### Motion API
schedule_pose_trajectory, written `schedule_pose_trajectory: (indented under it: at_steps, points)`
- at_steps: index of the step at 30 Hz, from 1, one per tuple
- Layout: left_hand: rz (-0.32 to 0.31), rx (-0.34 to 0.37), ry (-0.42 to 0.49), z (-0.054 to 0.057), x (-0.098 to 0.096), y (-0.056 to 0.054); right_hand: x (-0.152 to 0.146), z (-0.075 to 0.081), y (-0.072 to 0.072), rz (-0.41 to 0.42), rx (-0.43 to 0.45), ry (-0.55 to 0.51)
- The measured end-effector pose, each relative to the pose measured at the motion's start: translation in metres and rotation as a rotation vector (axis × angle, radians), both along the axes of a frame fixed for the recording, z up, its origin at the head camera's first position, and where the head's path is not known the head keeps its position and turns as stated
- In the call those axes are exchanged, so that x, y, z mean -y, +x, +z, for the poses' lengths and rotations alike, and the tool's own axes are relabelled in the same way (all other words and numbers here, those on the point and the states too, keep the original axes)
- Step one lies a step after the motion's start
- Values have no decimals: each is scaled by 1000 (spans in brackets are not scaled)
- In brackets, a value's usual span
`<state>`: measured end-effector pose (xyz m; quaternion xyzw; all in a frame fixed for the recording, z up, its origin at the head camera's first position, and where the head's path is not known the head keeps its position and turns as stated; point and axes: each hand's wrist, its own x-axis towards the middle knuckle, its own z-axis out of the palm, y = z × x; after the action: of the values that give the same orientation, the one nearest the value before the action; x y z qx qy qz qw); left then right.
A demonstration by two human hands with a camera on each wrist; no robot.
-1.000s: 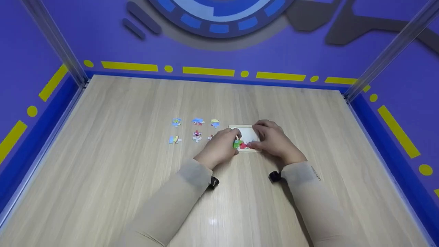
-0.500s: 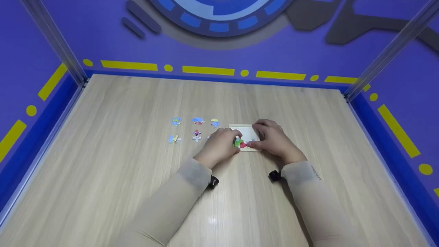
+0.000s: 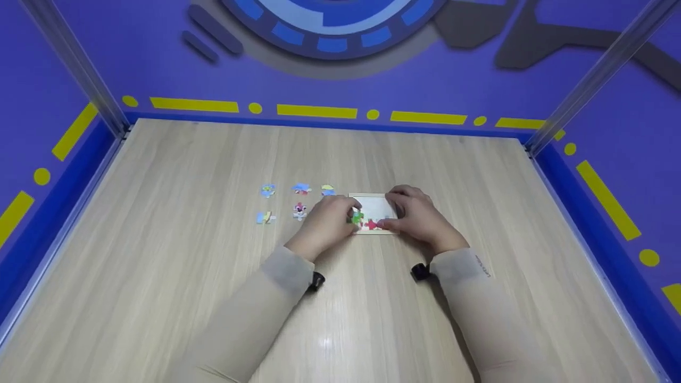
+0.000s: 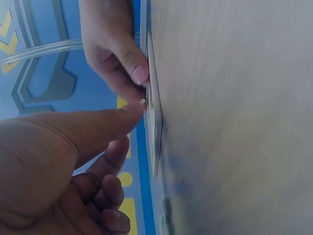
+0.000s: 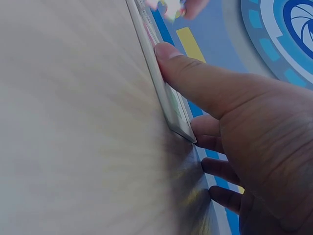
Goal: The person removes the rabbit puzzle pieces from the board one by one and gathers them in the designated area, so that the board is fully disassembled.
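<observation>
Puzzle piece (image 3: 357, 217), green; pinched narrowly in left hand (image 3: 325, 221); pale tray (image 3: 374, 204); gripped wider in right hand (image 3: 424, 217)

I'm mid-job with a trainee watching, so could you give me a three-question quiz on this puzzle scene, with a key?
1. Multiple choice: which hand pinches a puzzle piece? (a) left (b) right (c) neither
2. True or false: the right hand is well clear of the frame.
3. Short answer: in the head view, on which side of the frame do the loose pieces lie?

Key:
1. (a), the left hand.
2. False: its thumb and fingers are at the frame's right side, touching it.
3. The left side.
</observation>
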<state>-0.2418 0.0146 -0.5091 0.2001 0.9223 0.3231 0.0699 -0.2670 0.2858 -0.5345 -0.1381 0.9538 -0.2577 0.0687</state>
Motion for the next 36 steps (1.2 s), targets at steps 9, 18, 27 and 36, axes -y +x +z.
schedule_pose_trajectory:
  at_steps: [9, 18, 27, 36]
  points:
    - [59, 106, 85, 6, 59, 5, 2, -1, 1, -15, 19, 4]
    - [25, 100, 104, 1, 115, 21, 2, -3, 0, -10, 13, -1]
    - [81, 119, 115, -4, 155, 46, 0, 1, -1, 16, -9, 12]
    - [100, 112, 2, 0, 177, 54, -1, -2, 0, 36, -31, 4]
